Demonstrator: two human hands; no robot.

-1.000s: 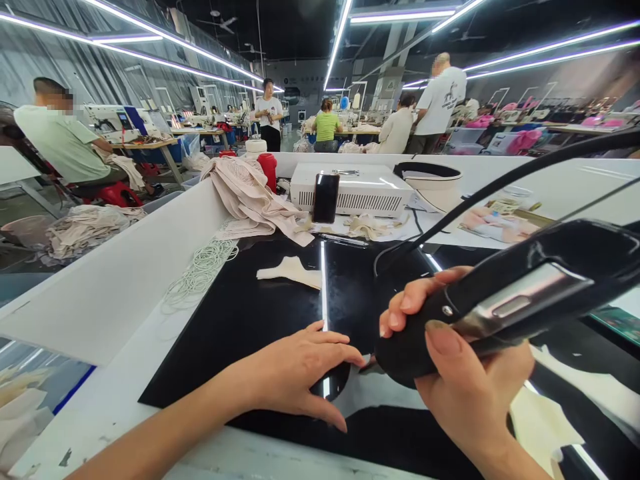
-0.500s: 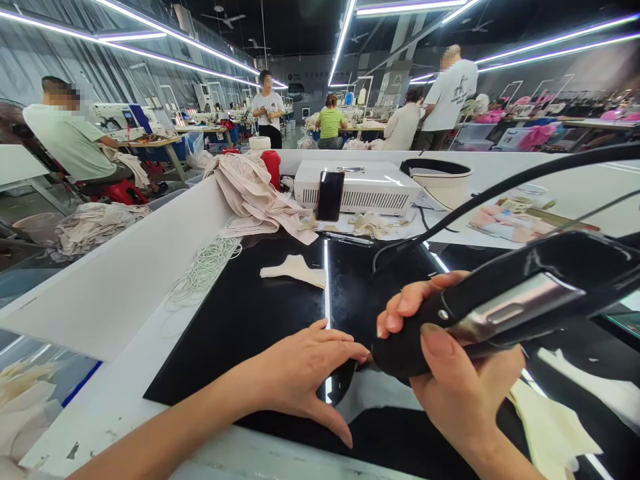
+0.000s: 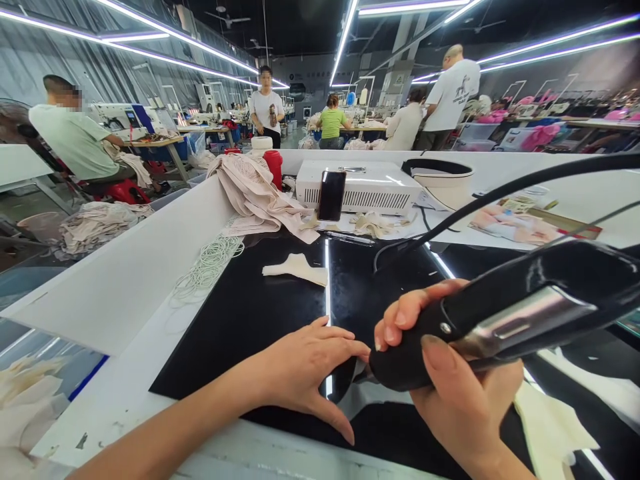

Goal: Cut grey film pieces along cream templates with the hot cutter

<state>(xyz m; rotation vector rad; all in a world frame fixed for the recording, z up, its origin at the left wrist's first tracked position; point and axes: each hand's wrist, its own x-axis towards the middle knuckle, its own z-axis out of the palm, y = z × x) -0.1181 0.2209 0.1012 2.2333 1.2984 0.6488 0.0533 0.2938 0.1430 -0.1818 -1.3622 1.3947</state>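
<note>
- Closest to the camera, at the lower right, the person's right hand is wrapped around a black handheld tool, the thumb lying along its near side beside a metal plate.
- Left of it, the left hand is spread, thumb apart from the fingers and holding nothing that shows; its index fingertip is right at the tool's rounded end, and whether the two touch cannot be told.
- Under both hands is a glossy black board with light strips reflected in it; the tool's rounded end is above its near part.
- Beside the right wrist lies a pale cream piece, with a white piece farther right.
- Beyond the left hand, a small cream cutout lies flat on the board.
- Along the board's left edge sits a tangle of pale cord.
- Past the board, a phone leans upright against a white vented box, between pinkish fabric on the left and a round beige container on the right.
- Across the room, co-workers sit or stand among sewing stations, one seated in a bright green top.
</note>
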